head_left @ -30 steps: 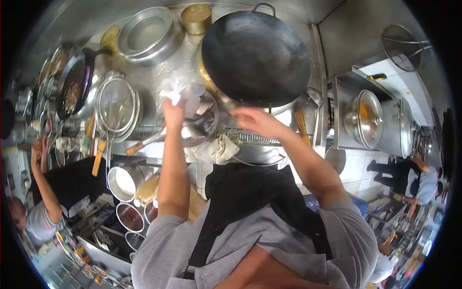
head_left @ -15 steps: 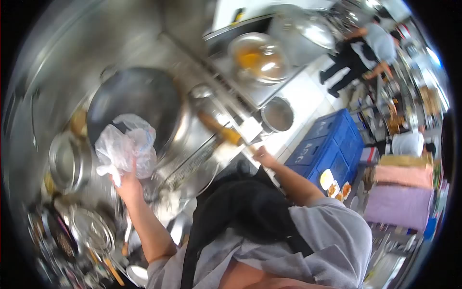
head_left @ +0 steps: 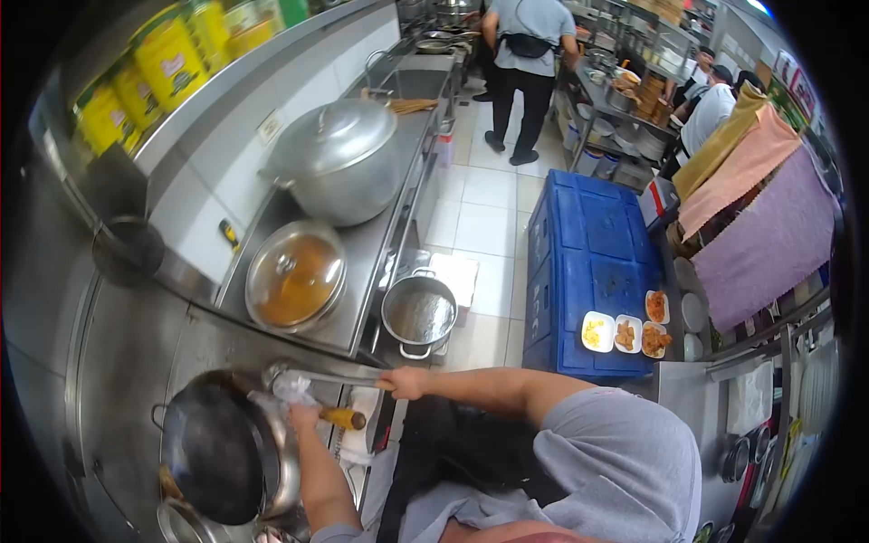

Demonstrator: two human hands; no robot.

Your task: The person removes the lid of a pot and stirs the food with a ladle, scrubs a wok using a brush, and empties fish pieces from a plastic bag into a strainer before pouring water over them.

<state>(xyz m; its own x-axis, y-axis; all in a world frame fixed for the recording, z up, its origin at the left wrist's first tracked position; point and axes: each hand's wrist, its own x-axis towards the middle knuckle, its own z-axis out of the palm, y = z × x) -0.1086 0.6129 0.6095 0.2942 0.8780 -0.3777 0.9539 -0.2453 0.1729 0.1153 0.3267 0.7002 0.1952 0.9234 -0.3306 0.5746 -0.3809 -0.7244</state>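
Beside the wok (head_left: 213, 448) at the lower left, my left hand (head_left: 305, 416) is closed on a crumpled clear plastic bag (head_left: 293, 391). My right hand (head_left: 406, 383) grips the end of a long metal ladle (head_left: 339, 376), whose head lies at the left near the bag. Just right of my left hand is a yellow-brown wooden handle (head_left: 344, 418); what it belongs to is hidden.
A glass-lidded pot (head_left: 297, 276) and a large lidded pot (head_left: 337, 149) stand on the steel counter. An open pot (head_left: 418, 312) sits lower, beside it. Food trays (head_left: 625, 335) rest on a blue box (head_left: 579, 244). A person (head_left: 525, 72) stands in the aisle.
The view has swung right, towards the aisle and blue box. My right hand, empty at first, now holds the ladle. The bag spread out over the wok, then bunched up beside the ladle.
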